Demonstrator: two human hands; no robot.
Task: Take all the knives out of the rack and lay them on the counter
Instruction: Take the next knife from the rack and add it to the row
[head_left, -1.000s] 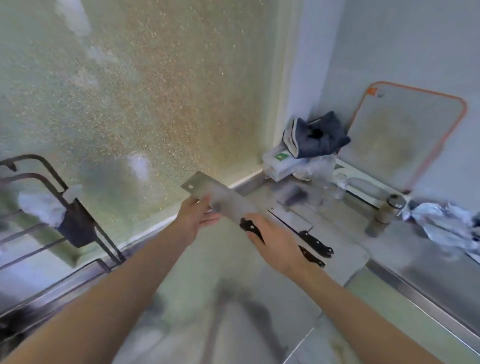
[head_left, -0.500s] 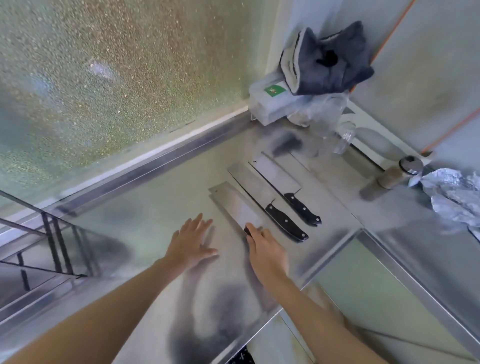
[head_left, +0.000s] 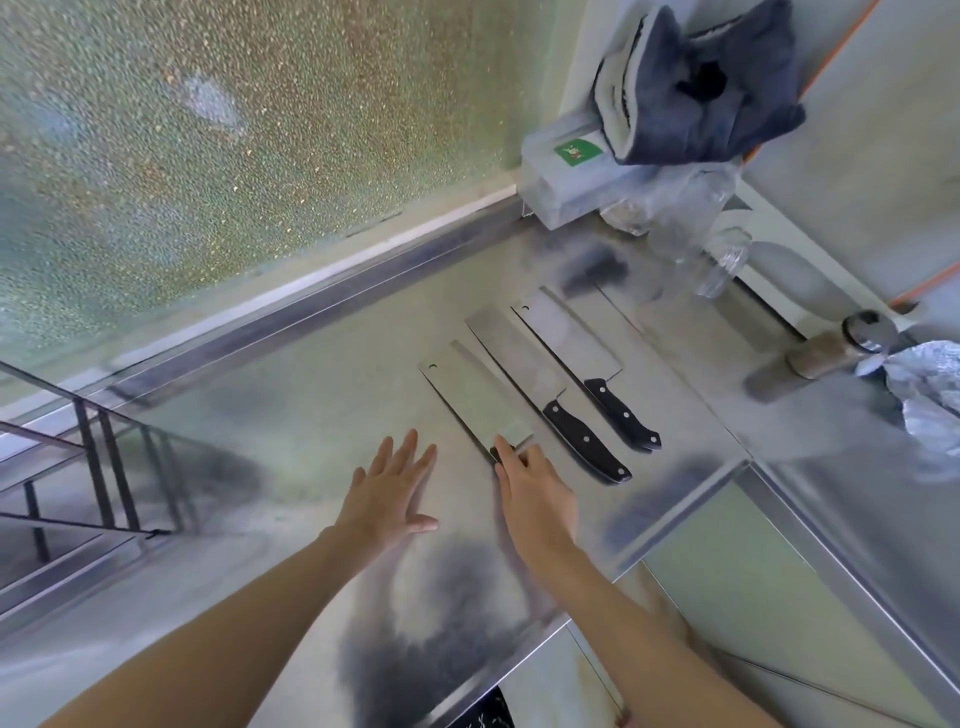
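Three steel cleavers with black handles lie side by side on the steel counter (head_left: 311, 395). The far cleaver (head_left: 566, 332) and the middle cleaver (head_left: 519, 358) lie free. The nearest cleaver (head_left: 475, 395) rests flat, its handle almost wholly hidden under my right hand (head_left: 535, 499), which lies over it with the index finger reaching onto the blade's heel. To the left of that blade, my left hand (head_left: 387, 493) hovers flat with fingers spread, holding nothing. The dark wire rack (head_left: 98, 467) stands at the left edge; I see no knife in its visible part.
In the back corner a white box (head_left: 566, 176) carries a dark cloth (head_left: 696, 88), with clear glassware (head_left: 722, 254) beside it. A shaker (head_left: 841, 348) and crumpled foil (head_left: 930, 395) lie at the right. The counter's front edge (head_left: 519, 660) runs just below my right wrist.
A second ago both hands held the third cleaver in the air; it now lies on the counter beside the other two. My left hand has let go of the blade and opened.
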